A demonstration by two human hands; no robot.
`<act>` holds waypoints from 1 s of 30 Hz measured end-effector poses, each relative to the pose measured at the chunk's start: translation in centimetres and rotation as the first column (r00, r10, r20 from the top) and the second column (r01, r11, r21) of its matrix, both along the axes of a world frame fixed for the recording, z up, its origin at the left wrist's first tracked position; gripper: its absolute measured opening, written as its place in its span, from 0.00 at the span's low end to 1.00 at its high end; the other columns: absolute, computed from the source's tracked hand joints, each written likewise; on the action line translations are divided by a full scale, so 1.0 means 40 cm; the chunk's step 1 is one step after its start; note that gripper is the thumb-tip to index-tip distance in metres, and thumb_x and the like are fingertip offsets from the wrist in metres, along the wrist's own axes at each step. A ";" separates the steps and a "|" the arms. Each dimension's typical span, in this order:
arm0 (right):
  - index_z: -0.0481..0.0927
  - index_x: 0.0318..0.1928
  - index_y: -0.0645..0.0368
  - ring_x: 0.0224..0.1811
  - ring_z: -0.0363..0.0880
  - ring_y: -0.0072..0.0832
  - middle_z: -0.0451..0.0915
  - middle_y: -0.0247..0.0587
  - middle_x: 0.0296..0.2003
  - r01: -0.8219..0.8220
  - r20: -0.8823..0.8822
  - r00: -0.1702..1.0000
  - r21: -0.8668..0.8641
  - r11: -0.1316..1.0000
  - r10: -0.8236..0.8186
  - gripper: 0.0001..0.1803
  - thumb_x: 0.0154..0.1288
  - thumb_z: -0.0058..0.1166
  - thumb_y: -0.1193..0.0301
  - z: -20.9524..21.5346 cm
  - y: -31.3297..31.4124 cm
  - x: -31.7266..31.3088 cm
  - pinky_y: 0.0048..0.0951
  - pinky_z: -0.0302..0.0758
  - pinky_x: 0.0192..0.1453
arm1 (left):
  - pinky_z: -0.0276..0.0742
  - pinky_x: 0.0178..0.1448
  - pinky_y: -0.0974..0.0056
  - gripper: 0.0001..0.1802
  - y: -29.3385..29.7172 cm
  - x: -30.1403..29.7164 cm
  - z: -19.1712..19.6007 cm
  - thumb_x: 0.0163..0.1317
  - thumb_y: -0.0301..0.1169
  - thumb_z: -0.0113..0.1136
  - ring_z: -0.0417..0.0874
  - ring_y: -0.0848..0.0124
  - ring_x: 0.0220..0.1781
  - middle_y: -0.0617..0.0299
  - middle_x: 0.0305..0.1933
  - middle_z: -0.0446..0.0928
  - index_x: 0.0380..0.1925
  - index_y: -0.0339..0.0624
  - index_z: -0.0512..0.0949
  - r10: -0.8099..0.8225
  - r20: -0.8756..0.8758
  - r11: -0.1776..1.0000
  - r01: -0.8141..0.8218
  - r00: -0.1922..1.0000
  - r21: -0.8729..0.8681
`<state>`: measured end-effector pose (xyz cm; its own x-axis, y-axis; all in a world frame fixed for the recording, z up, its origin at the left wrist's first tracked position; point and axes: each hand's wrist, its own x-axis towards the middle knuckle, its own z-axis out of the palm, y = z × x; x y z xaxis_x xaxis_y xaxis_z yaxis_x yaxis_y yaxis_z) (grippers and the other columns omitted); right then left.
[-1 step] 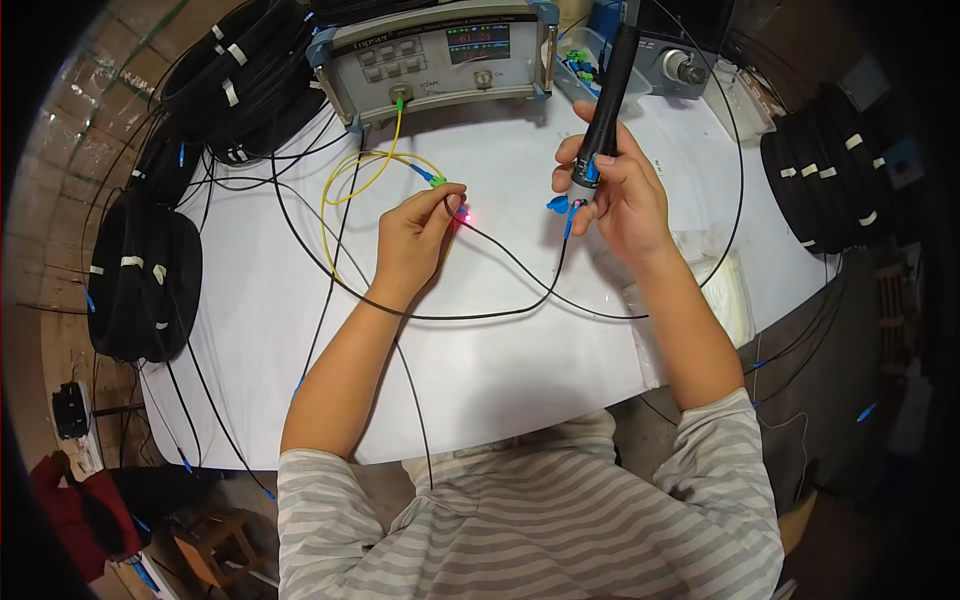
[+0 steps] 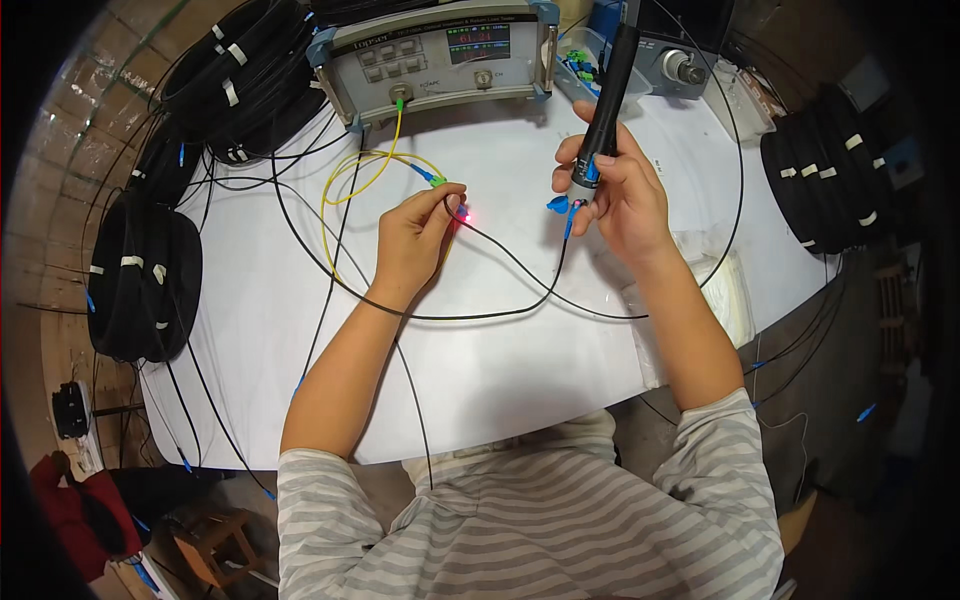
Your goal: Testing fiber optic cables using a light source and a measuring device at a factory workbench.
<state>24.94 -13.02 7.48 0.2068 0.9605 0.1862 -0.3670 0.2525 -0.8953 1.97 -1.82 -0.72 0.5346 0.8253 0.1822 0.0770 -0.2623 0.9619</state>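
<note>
Left hand (image 2: 415, 240) pinches the red-glowing end of a black cable (image 2: 500, 262) between thumb and fingertips, near the middle of the white tabletop (image 2: 500, 370). Right hand (image 2: 620, 200) is closed around a black pen-shaped tester (image 2: 608, 95), held upright toward the far edge, with a blue connector (image 2: 560, 206) plugged at its lower tip. From there the black cable loops across the tabletop back to the left hand. A yellow cable (image 2: 350, 180) curls just beyond the left hand and runs up to a grey test meter (image 2: 440, 55) at the far edge. Coils of black cable (image 2: 145, 275) lie at the left edge, more coils (image 2: 825, 175) at the right.
</note>
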 end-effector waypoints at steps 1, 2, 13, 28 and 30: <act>0.56 0.72 0.63 0.43 0.82 0.33 0.77 0.49 0.46 0.004 0.002 1.000 -0.010 1.000 -0.004 0.32 0.67 0.38 0.72 0.000 0.000 0.000 0.26 0.86 0.23 | 0.79 0.53 0.70 0.14 0.001 -0.001 -0.006 0.73 0.31 0.56 0.82 0.73 0.46 0.57 0.45 0.83 0.49 0.31 0.81 0.007 0.041 1.000 -0.006 0.999 -0.022; 0.56 0.72 0.63 0.43 0.82 0.33 0.77 0.49 0.46 0.003 0.002 1.000 -0.010 1.000 -0.003 0.32 0.67 0.38 0.72 0.000 0.001 -0.001 0.26 0.86 0.23 | 0.79 0.53 0.69 0.14 0.002 -0.003 -0.011 0.73 0.31 0.56 0.83 0.73 0.46 0.57 0.45 0.83 0.50 0.31 0.81 0.015 0.082 0.999 -0.011 0.996 -0.044; 0.56 0.72 0.63 0.43 0.82 0.33 0.78 0.49 0.46 0.000 0.005 1.000 -0.029 1.000 0.000 0.32 0.67 0.38 0.72 -0.001 0.000 -0.001 0.27 0.85 0.22 | 0.78 0.50 0.69 0.13 -0.008 -0.010 0.017 0.73 0.30 0.56 0.82 0.72 0.44 0.58 0.42 0.81 0.50 0.32 0.80 0.143 0.362 0.981 -0.181 0.921 0.075; 0.57 0.72 0.62 0.43 0.82 0.32 0.77 0.49 0.46 0.011 0.010 1.000 -0.043 0.999 -0.011 0.32 0.67 0.39 0.72 -0.004 0.002 -0.005 0.26 0.85 0.23 | 0.78 0.52 0.70 0.14 -0.003 0.001 -0.004 0.73 0.31 0.57 0.80 0.75 0.47 0.60 0.47 0.82 0.51 0.32 0.80 -0.012 0.178 0.973 0.052 0.984 -0.226; 0.57 0.72 0.62 0.43 0.82 0.32 0.77 0.49 0.46 0.015 0.014 1.000 -0.045 0.999 -0.014 0.32 0.67 0.39 0.72 -0.003 0.002 -0.005 0.26 0.85 0.23 | 0.78 0.53 0.71 0.14 -0.005 0.002 -0.007 0.72 0.31 0.57 0.80 0.75 0.47 0.60 0.47 0.81 0.50 0.31 0.80 -0.026 0.158 0.969 0.064 0.987 -0.239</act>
<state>24.75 -12.95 7.36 0.2184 0.9649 0.1460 -0.3511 0.2173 -0.9108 2.05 -2.03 -0.98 0.5538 0.8303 0.0623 -0.0821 -0.0200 0.9964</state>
